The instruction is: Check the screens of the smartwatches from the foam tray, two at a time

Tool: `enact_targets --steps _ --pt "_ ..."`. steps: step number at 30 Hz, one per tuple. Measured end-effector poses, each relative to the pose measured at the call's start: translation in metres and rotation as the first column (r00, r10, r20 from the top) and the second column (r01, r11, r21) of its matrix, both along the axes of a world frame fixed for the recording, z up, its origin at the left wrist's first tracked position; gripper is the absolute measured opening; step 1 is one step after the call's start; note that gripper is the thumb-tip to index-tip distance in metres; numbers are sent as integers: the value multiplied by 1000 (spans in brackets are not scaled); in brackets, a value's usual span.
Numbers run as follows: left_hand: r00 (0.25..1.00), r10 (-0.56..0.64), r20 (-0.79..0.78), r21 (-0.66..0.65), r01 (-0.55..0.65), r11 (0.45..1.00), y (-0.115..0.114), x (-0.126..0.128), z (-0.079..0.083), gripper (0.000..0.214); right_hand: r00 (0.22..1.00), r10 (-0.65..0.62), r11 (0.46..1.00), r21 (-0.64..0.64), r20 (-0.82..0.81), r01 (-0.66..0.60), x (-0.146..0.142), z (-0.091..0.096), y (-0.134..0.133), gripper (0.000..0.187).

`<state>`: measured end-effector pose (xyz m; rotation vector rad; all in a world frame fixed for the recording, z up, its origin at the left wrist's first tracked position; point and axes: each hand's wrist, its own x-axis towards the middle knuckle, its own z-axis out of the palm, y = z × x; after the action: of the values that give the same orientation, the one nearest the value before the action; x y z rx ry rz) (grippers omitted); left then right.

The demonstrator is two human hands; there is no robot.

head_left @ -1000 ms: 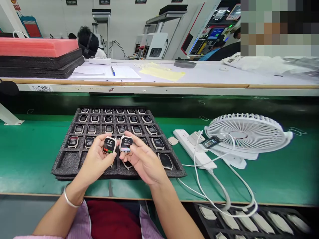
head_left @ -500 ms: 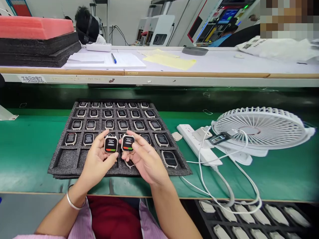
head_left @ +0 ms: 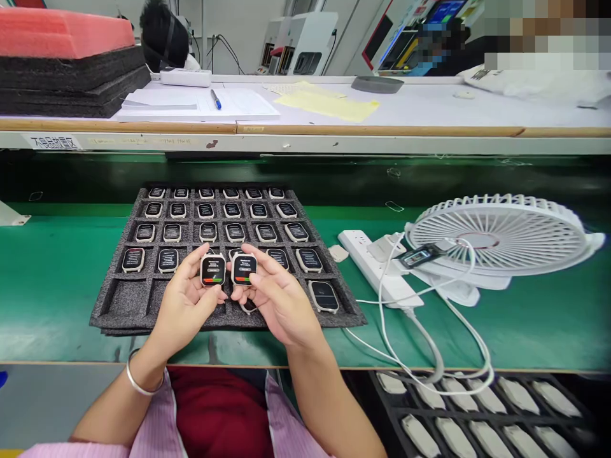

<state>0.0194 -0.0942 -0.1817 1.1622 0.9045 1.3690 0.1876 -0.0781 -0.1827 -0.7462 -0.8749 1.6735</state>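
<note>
My left hand (head_left: 184, 302) grips one watch (head_left: 212, 270), my right hand (head_left: 282, 300) another watch (head_left: 244, 268), over the tray (head_left: 128, 299), near the front edge of the desk (head_left: 52, 305)

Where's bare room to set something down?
The green bench left of the foam tray, and in front of the fan, right of the white cables; the tray's front-left pocket too. It's crowded around the power strip, and over the tray's front, where the left hand and right hand each hold a watch.
</note>
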Motion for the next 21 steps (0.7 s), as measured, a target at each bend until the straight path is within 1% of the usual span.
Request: enact_targets --steps 3,8,14,21 --pt "1000 -8 -21 1 8 1000 -1 0 1 62 1000 0 1000 0 12 0 0 -1 0 50" --pt "998 -22 -62 8 23 1000 -2 -1 2 58 1000 1 1000 0 18 -1 1 -2 0 51" --pt "998 -5 -61 0 5 1000 -2 -1 2 54 1000 -3 1000 -19 2 3 1 1 -1 53" --pt "997 7 -72 13 -6 1000 -1 1 3 52 1000 -1 1000 -12 -9 1 -1 1 -2 53"
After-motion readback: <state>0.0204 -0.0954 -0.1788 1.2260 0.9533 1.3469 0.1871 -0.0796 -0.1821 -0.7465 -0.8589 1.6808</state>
